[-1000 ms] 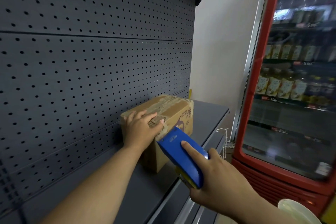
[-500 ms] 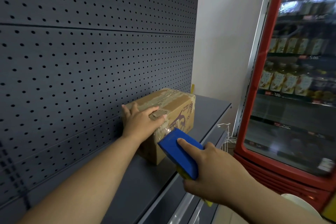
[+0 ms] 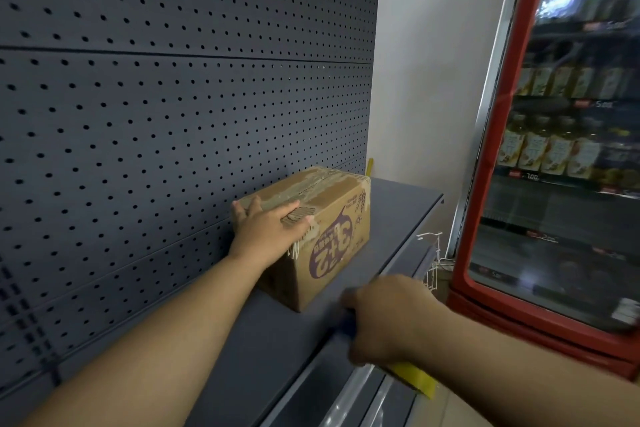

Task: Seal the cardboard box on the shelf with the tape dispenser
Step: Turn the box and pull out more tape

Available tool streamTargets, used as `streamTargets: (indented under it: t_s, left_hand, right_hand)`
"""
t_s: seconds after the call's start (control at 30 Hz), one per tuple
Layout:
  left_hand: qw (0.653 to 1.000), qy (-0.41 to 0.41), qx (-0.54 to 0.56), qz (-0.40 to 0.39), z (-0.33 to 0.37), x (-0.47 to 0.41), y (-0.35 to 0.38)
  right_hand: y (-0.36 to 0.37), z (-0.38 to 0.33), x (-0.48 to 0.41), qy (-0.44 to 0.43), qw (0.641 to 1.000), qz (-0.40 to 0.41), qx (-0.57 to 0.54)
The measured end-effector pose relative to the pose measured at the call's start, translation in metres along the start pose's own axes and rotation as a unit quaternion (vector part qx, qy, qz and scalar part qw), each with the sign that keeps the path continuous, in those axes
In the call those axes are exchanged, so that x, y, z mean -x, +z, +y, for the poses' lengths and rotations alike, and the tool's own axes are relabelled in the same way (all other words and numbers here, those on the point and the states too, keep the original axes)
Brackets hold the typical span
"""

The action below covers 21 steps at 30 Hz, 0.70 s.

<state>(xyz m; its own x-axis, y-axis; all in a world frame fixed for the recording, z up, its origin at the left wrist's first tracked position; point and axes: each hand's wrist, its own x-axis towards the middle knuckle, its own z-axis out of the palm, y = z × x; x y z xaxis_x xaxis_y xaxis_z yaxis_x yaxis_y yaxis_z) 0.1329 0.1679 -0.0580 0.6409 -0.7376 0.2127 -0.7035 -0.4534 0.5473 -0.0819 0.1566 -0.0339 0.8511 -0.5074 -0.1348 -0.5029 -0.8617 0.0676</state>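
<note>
Left hand (image 3: 268,230) lies flat, fingers apart, steadying the cardboard box (image 3: 311,229); right hand (image 3: 391,319), blurred, clamps the tape dispenser (image 3: 414,378) low. Next: lift it to the top seam.

Box (image 3: 322,218): matt brown cardboard, top scuffed, paper layer torn rough, glossy old tape. Shelf (image 3: 398,215) and perforated back panel (image 3: 173,114): matt dark painted metal. Fridge door (image 3: 568,149): glossy glass, red frame.

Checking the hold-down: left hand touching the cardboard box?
Touching. Head view shows the left hand lying flat on the cardboard box's near top corner.
</note>
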Motion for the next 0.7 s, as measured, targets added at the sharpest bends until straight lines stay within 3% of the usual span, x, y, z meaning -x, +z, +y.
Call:
streamTargets:
  t_s: [0.1,0.27,0.7]
  left_hand:
    - [1.0,0.003,0.007,0.011,0.0,-0.001,0.002]
    - [0.995,0.041,0.038,0.078,-0.005,0.004,0.014]
    - [0.993,0.086,-0.036,0.073,-0.02,0.004,0.013]
  right_hand:
    - [0.007,0.023,0.005,0.061,0.991,0.098,-0.067]
    - [-0.025,0.048,-0.004,0.086,0.961,0.233,-0.12]
    - [-0.042,0.054,-0.025,0.126,0.923,0.314,-0.185]
